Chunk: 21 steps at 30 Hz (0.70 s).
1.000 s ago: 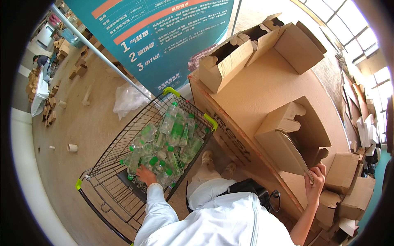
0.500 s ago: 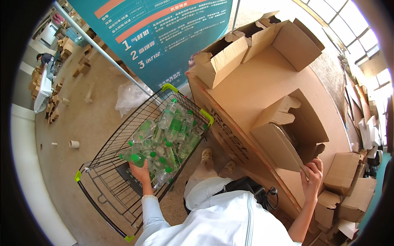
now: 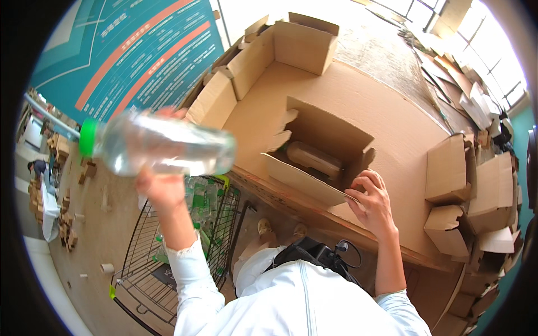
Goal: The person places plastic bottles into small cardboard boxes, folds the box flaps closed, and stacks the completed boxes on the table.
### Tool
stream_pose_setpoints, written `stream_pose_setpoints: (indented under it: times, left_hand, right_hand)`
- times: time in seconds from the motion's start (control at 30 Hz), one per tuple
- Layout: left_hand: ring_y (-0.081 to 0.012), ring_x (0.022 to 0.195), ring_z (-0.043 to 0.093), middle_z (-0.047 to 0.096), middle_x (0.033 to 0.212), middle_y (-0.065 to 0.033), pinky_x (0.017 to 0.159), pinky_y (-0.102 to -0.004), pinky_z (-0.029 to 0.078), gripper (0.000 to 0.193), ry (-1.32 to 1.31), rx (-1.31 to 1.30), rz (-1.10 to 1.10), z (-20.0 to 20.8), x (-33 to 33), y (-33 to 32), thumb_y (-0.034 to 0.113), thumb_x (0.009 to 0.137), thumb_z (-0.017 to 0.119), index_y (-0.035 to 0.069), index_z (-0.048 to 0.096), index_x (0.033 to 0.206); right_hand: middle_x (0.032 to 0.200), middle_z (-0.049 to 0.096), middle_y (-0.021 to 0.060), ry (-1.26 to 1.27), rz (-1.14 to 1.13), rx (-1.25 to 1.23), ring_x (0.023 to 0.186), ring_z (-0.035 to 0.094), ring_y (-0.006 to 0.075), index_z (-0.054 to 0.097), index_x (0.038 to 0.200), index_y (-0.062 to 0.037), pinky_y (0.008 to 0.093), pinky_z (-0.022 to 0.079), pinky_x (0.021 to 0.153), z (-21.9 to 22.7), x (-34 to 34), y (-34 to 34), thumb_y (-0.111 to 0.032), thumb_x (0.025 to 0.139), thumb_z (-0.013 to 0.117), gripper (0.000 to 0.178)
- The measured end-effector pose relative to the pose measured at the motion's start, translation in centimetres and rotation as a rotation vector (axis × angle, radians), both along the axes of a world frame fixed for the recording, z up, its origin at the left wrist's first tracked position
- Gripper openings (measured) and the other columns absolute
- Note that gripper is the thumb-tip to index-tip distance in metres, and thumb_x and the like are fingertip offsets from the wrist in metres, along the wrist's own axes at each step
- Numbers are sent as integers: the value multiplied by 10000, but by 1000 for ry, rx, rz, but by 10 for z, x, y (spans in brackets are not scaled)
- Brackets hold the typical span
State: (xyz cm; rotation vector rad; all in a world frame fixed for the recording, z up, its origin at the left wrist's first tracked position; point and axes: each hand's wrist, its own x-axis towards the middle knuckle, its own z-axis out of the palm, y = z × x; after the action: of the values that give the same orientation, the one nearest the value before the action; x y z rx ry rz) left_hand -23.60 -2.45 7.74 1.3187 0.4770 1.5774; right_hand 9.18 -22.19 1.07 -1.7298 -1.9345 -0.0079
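Observation:
Raised at the left, my left hand (image 3: 161, 193) is wrapped round a clear plastic bottle (image 3: 193, 147), which lies nearly level with its green cap pointing left. Motion blurs hand and bottle somewhat. My right hand (image 3: 372, 204) pinches the near right edge of an open cardboard box (image 3: 302, 180), its fingers bent over the rim. Inside that box a bottle-shaped clear thing (image 3: 314, 159) lies on its side, partly hidden by the near wall. Below my left hand stands a wire shopping cart (image 3: 148, 241) holding several green-capped bottles (image 3: 204, 201), partly covered by my arm.
The box rests on a large cardboard-topped surface (image 3: 392, 168). More open boxes (image 3: 305, 47) line its far left edge, and others (image 3: 450, 168) are piled at the right. A teal banner (image 3: 145, 50) stands at the far left. A distant person (image 3: 38, 167) is at the left rim.
My left hand has lifted a bottle out of the cart and up beside the box. The view has turned right, and a bottle-shaped thing now shows inside the box.

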Motion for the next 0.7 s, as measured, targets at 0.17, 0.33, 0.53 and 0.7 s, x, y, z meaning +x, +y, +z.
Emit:
stream_pose_setpoints:
  times: [0.17, 0.33, 0.53, 0.7]
  left_hand:
    - [-174, 1057, 608, 636, 1128, -118, 910, -327, 494, 733, 544, 175, -505, 15, 134, 4, 258, 719, 845, 62, 466, 1315]
    - [-300, 1011, 648, 658, 1113, -178, 899, -367, 503, 799, 1318, 537, -887, -31, 228, 26, 240, 615, 863, 56, 488, 1296]
    - [-347, 1149, 582, 629, 1225, -174, 981, -390, 470, 873, 1981, 795, -1180, -125, 260, 33, 310, 598, 876, 94, 503, 1357]
    - [-340, 1131, 595, 636, 1223, -160, 972, -403, 469, 625, 2087, 666, -1142, -122, 254, 35, 267, 761, 785, 81, 553, 1311]
  right_hand:
    - [960, 602, 79, 75, -87, 66, 1091, 550, 290, 719, 850, -47, 454, 450, 985, -16, 8, -20, -67, 680, 738, 172]
    - [958, 596, 75, 73, -43, 119, 1074, 538, 273, 693, 868, -74, 438, 438, 977, -22, 6, -22, -89, 691, 693, 177]
    - [941, 588, 74, 101, -60, 166, 1059, 544, 270, 662, 825, -62, 423, 447, 968, -27, 5, -23, -90, 707, 680, 123]
    - [951, 588, 77, 139, -45, 191, 1086, 537, 272, 665, 822, -49, 425, 454, 959, -32, 3, -20, -79, 693, 691, 135]
